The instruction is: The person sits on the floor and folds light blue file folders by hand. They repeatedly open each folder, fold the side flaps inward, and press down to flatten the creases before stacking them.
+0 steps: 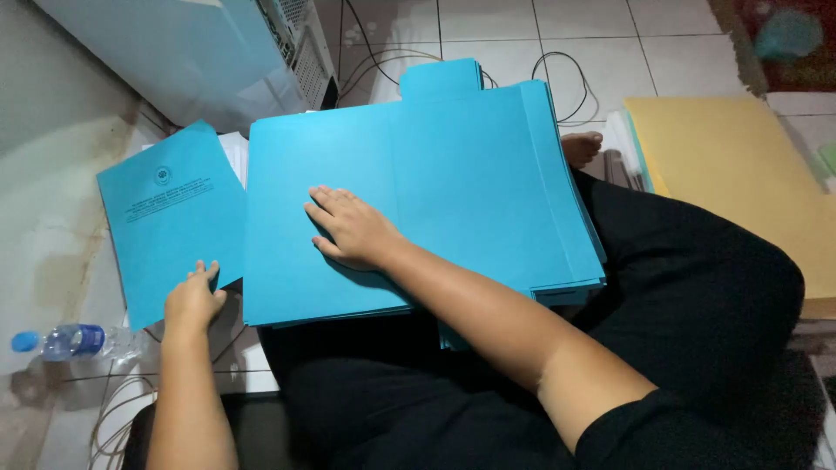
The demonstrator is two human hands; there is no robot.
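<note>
Head view: blue folders fill the middle of the frame. The right hand (pixel 353 231) lies palm down on the stack of blue folders (pixel 418 209), its fingers (pixel 324 209) stretched out flat and slightly apart, pressing on the top sheet and clamped on nothing. That stack rests across the person's lap, over black trousers (pixel 697 287), and the top folder lies opened out, with a tab sticking up at its far edge. More blue edges show in layers along the right and lower sides of the stack.

The left hand (pixel 193 298) rests on the near corner of a single blue folder with dark print (pixel 170 218), which lies on the tiled floor (pixel 566 35) just to the left of the stack, tilted a little. Its fingers lie curled close together on the folder's lower edge; whether they pinch the sheet or only touch it cannot be told.

A clear plastic bottle with a blue cap (pixel 61 341) lies on its side on the floor near the left forearm. A pile of yellow folders (pixel 740 165) sits to the right, beyond the knee. A bare foot (pixel 582 146) shows past the stack's far right corner. A white computer case (pixel 192 52) stands at the upper left, and dark cables (pixel 557 65) trail across the tiles behind the stack.
</note>
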